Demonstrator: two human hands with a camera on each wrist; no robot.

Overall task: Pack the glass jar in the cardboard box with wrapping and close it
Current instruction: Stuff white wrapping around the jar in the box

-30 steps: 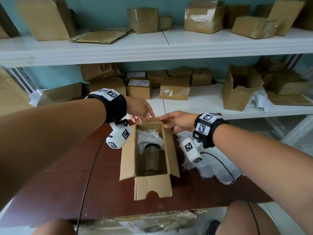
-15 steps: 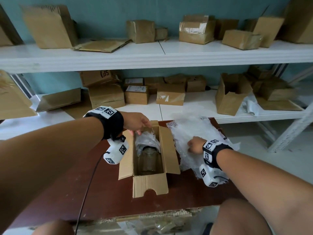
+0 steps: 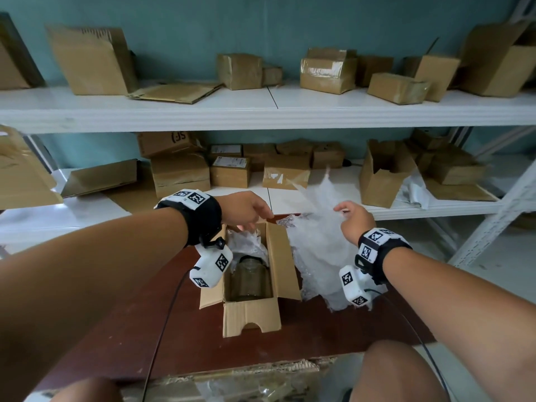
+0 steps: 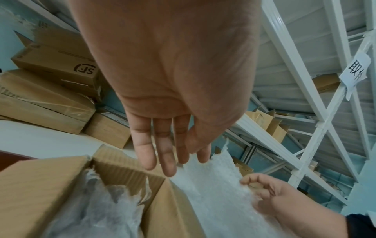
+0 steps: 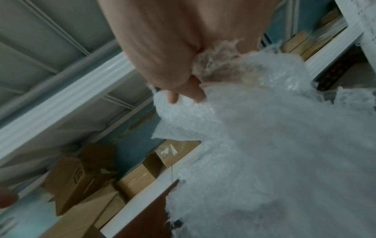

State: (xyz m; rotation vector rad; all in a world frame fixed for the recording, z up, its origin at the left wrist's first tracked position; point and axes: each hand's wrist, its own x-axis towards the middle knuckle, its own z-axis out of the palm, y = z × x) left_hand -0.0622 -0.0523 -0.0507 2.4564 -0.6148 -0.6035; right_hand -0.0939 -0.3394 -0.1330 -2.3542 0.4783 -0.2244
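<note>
An open cardboard box (image 3: 251, 316) (image 4: 40, 185) stands on the dark red table (image 3: 116, 338), flaps spread. Inside it the glass jar (image 3: 251, 275) lies with crumpled bubble wrap (image 3: 246, 242) (image 4: 97, 201) at its far end. My left hand (image 3: 246, 210) (image 4: 171, 153) hovers over the box's far end with fingers straight, holding nothing. To the right of the box my right hand (image 3: 352, 220) (image 5: 183, 91) (image 4: 270, 194) grips a large white bubble-wrap sheet (image 3: 322, 245) (image 5: 274, 145) (image 4: 213, 185) by its upper edge and holds it lifted, its lower part trailing on the table.
White metal shelves (image 3: 261, 111) behind the table carry several cardboard boxes, some open (image 3: 383, 172). A shelf upright and cross-brace (image 3: 493, 221) stand at the right. Cables run from the wrist cameras across the table. A torn cardboard piece (image 3: 246, 375) lies at the table's near edge.
My right hand left the box's far flap, went to the sheet beside the box, took hold of it and raised it. My left hand stayed over the box's far end.
</note>
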